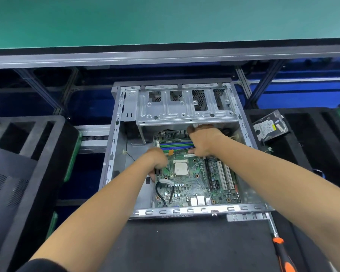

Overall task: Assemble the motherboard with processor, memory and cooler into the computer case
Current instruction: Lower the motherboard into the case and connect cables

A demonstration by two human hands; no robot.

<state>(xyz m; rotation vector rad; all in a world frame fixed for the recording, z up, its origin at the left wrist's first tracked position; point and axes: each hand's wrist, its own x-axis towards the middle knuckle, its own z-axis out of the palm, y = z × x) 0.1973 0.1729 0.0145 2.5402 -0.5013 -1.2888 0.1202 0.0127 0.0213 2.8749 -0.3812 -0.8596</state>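
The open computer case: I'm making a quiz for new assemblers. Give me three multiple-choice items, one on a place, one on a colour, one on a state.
1. Where does the hard drive lie?
A. Inside the case
B. On the black foam right of the case
C. On the green shelf

2. What colour is the screwdriver handle?
A. Orange and black
B. Blue
C. Yellow

3. Is a cooler over the processor?
A. Yes
B. No, it is bare
C. Processor missing

Answers: B, it rests outside the computer case; A, both colours show; B, its metal lid shows on the motherboard.
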